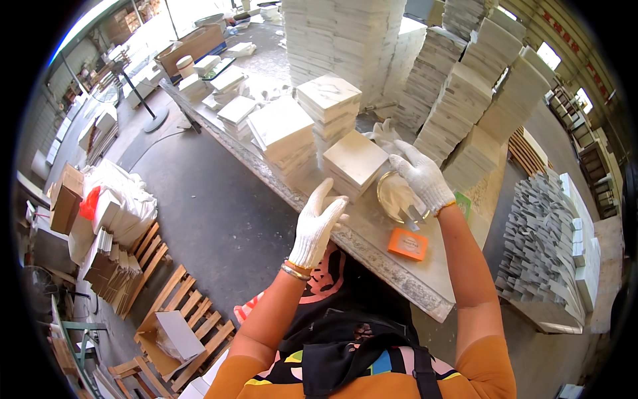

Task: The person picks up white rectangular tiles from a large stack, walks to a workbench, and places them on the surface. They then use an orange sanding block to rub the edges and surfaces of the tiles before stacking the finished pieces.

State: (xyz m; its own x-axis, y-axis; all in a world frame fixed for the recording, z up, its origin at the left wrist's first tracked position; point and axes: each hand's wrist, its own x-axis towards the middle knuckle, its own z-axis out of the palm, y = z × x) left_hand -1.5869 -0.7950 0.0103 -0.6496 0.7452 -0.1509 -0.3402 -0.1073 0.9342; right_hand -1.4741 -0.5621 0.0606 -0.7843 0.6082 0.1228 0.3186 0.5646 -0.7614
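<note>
Both my hands wear white knit gloves. My left hand (318,219) is by the table's near edge, its thumb and fingers apart, with nothing in it. Just beyond it stands a short stack of square marble-look tiles (356,158). My right hand (421,174), fingers stretched out, reaches over the far side of a round gold-rimmed dish (381,200); whether it touches the dish I cannot tell. A crumpled white glove or cloth (381,133) lies just past its fingertips. An orange box (407,245) lies on the table nearer to me, below the dish.
More tile stacks (282,126) line the table's left side, and tall stacks (339,60) rise at the back and right. The stone table's rough edge (399,292) runs in front of me. Wooden pallets (193,319) lie on the floor at left; packed grey pieces (541,239) stand at right.
</note>
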